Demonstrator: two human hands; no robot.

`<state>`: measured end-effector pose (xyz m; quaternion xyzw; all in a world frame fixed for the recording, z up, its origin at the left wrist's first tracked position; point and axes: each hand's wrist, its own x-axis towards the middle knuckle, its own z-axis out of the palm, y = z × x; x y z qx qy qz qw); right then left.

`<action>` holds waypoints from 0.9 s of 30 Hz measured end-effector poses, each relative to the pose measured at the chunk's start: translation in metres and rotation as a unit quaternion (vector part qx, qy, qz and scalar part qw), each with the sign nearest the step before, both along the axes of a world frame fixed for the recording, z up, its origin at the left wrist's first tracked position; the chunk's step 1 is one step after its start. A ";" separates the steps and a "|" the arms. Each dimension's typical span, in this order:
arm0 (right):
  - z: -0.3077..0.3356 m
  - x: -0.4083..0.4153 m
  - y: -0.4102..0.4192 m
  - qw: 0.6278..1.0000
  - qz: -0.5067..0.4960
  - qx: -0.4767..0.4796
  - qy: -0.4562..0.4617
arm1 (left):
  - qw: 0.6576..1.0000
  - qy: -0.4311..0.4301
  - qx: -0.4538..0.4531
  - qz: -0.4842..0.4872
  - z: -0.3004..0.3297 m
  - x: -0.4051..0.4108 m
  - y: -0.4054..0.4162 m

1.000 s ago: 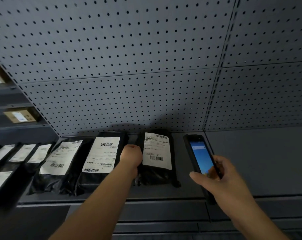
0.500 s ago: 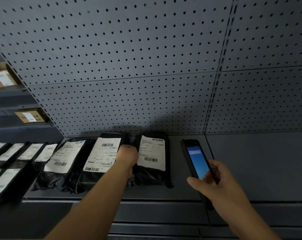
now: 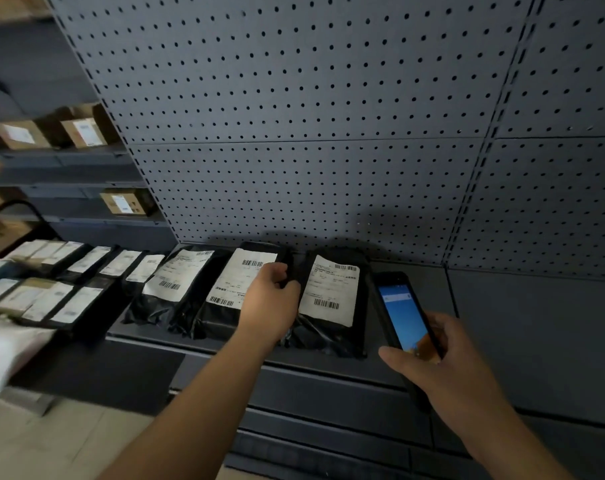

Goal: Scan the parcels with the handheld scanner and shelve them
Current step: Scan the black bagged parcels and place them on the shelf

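Observation:
Three black parcels with white barcode labels lie side by side on the grey shelf [image 3: 408, 370]: a left parcel [image 3: 176, 278], a middle parcel [image 3: 237, 282] and a right parcel [image 3: 332, 292]. My left hand [image 3: 270, 299] sits between the middle and right parcels. Its fingers curl round a black plastic edge at the middle parcel's right side. My right hand [image 3: 446, 368] grips the handheld scanner [image 3: 403, 317], held just right of the right parcel with its blue screen lit and facing me.
A grey pegboard wall [image 3: 311, 133] backs the shelf. Several more labelled parcels [image 3: 86, 261] fill the lower shelf to the left, with a white bag [image 3: 6, 348] in front. Cardboard boxes [image 3: 82, 131] stand on the upper left shelves. Bare shelf [image 3: 536, 327] extends to the right.
My view has swung left, showing more shelves and parcels. My left hand shifted from the right parcel's left edge towards the middle parcel. The scanner stays in my right hand.

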<state>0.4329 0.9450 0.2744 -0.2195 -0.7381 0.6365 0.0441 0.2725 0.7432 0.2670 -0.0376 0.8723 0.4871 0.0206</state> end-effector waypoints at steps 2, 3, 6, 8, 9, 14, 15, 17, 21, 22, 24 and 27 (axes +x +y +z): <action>-0.002 -0.002 -0.004 1.000 0.021 0.002 -0.006 | 1.000 0.009 -0.003 0.004 -0.001 0.012 -0.011; -0.003 -0.004 -0.007 0.999 0.032 0.006 -0.007 | 1.000 0.010 -0.001 0.006 -0.002 0.018 -0.017; -0.004 -0.010 -0.021 0.997 0.068 0.018 -0.010 | 1.000 0.014 -0.009 0.018 -0.002 0.037 -0.038; -0.002 -0.014 -0.034 0.996 0.090 0.017 -0.014 | 0.999 0.018 -0.020 0.026 -0.001 0.048 -0.055; -0.002 -0.017 -0.043 0.995 0.101 0.014 -0.016 | 0.999 0.022 -0.027 0.030 -0.001 0.052 -0.064; 0.004 -0.028 -0.100 0.987 0.157 0.023 -0.009 | 0.995 0.061 -0.061 0.043 0.001 0.077 -0.126; 0.006 -0.030 -0.114 0.985 0.168 0.026 -0.007 | 0.994 0.069 -0.066 0.049 0.002 0.081 -0.140; 0.009 -0.036 -0.146 0.982 0.184 0.040 -0.003 | 0.992 0.078 -0.077 0.060 0.004 0.086 -0.173; 0.014 -0.047 -0.221 0.977 0.206 0.049 0.005 | 0.988 0.074 -0.116 0.066 0.008 0.092 -0.247; 0.014 -0.049 -0.241 0.976 0.212 0.049 0.007 | 0.986 0.077 -0.130 0.069 0.008 0.093 -0.268; 0.014 -0.053 -0.283 0.974 0.222 0.050 0.011 | 0.982 0.079 -0.149 0.080 0.005 0.097 -0.311; 0.008 -0.059 -0.344 0.968 0.245 0.057 0.008 | 0.981 0.068 -0.153 0.100 0.001 0.106 -0.374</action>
